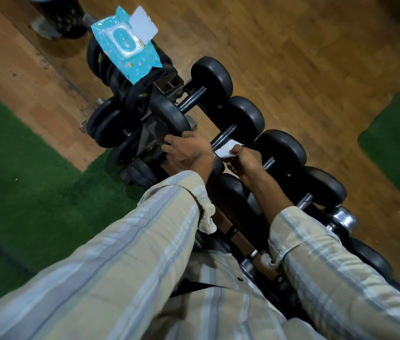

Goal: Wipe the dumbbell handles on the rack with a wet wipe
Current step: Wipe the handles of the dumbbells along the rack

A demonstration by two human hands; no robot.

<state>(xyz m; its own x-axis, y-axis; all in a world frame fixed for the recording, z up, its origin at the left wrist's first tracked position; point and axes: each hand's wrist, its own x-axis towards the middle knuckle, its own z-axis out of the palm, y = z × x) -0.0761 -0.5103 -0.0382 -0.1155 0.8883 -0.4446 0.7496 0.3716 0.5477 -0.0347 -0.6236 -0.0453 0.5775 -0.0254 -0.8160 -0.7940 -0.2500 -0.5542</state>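
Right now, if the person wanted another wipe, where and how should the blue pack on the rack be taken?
Probably by a long edge of the wipes pack, coming from above: it lies flat on the dumbbell heads, lid flap open, so a grip across its width avoids the opening.

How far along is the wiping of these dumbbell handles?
Nothing shows which handles are already clean. In hand: the right hand holds a white wipe against the second dumbbell handle, while the left hand grips a dumbbell's end. Left, apparently: the nearer handles. The wipes pack sits open at the rack's far end.
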